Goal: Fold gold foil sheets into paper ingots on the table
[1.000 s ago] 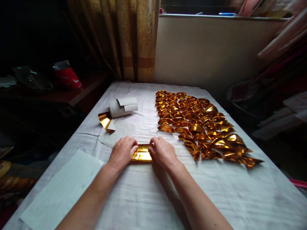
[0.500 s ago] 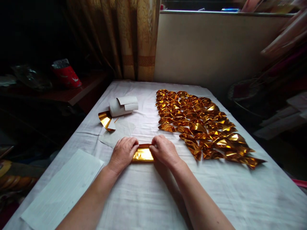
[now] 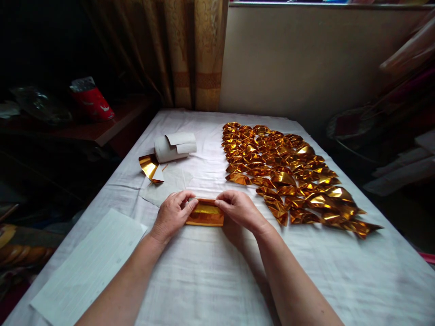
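A folded sheet of gold foil paper [image 3: 205, 216] lies before me on the white-covered table, its near flap facing me. My left hand [image 3: 173, 212] pinches its upper left corner between thumb and fingers. At the upper right corner, my right hand [image 3: 238, 209] grips the same sheet with thumb and forefinger. Just beyond my left hand lies a thin whitish sheet [image 3: 170, 183]. To the right of my right hand, many folded gold foil pieces [image 3: 282, 178] sit in close rows.
A roll of white-backed paper [image 3: 173, 148] lies at the far left, beside a curled gold foil piece [image 3: 149, 168]. White sheets [image 3: 91, 267] rest by my left forearm. A red container [image 3: 93, 102] stands on the dark side table [image 3: 115, 124]. Behind the table hangs a curtain [image 3: 190, 54].
The foil between my hands now shows a raised far edge and a darker near flap. My fingers have shifted slightly outward along its far edge. The view has tilted down a little.
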Tool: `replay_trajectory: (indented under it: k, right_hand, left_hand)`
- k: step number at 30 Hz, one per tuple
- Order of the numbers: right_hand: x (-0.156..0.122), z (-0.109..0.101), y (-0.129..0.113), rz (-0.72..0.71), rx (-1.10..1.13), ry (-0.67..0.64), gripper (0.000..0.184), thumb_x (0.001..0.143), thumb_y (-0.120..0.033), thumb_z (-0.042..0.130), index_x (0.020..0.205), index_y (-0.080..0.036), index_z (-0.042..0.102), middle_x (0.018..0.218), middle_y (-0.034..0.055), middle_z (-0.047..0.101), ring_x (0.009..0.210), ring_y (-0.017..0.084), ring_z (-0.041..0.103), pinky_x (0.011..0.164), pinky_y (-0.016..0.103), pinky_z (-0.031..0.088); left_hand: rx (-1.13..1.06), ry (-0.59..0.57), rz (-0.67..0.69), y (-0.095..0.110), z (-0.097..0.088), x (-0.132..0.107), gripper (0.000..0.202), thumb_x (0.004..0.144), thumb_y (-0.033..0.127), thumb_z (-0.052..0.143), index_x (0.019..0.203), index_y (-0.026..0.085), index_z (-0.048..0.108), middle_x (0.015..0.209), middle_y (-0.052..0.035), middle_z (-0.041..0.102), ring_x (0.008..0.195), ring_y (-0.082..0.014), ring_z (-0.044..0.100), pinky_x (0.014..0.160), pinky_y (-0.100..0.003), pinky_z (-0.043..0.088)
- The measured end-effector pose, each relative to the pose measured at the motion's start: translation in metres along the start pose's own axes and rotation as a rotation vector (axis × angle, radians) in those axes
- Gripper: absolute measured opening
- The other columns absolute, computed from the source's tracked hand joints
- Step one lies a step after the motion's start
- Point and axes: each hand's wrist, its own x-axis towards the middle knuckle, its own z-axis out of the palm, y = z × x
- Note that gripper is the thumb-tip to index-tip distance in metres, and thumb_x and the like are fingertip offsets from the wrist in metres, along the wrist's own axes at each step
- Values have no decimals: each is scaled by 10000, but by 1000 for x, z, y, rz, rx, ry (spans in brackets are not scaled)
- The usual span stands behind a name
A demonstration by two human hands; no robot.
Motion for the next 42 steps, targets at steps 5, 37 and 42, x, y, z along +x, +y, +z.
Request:
replay_trajectory:
  k: [5, 37, 42]
  right_hand:
    - [0, 0, 1, -21, 6, 14, 173, 845, -255, 576, 784, -196, 726, 712, -2, 694, 676, 129, 593, 611, 213, 385]
    - [0, 38, 5, -285, -569, 263, 131, 859, -149, 589, 777, -223, 660, 877, 45, 627, 791, 173, 511, 640, 265, 333]
    - [-2, 40, 13, -384, -511, 264, 170, 904, -149, 515, 839, -205, 662, 856, 49, 617, 773, 168, 508, 707, 267, 372]
  left_hand:
    - [12, -12, 17, 2, -2, 0, 220, 874, 388, 539, 866, 224, 685, 839, -15, 704, 816, -182, 630, 783, -276, 480]
    - [401, -117, 252, 6, -6, 3, 133, 880, 270, 607, 986, 263, 688, 1066, -35, 621, 995, -224, 550, 886, -362, 438]
    - [470, -151, 231, 13, -14, -7, 222, 834, 341, 679, 1051, 297, 687, 1131, -35, 610, 1017, -242, 551, 878, -379, 436]
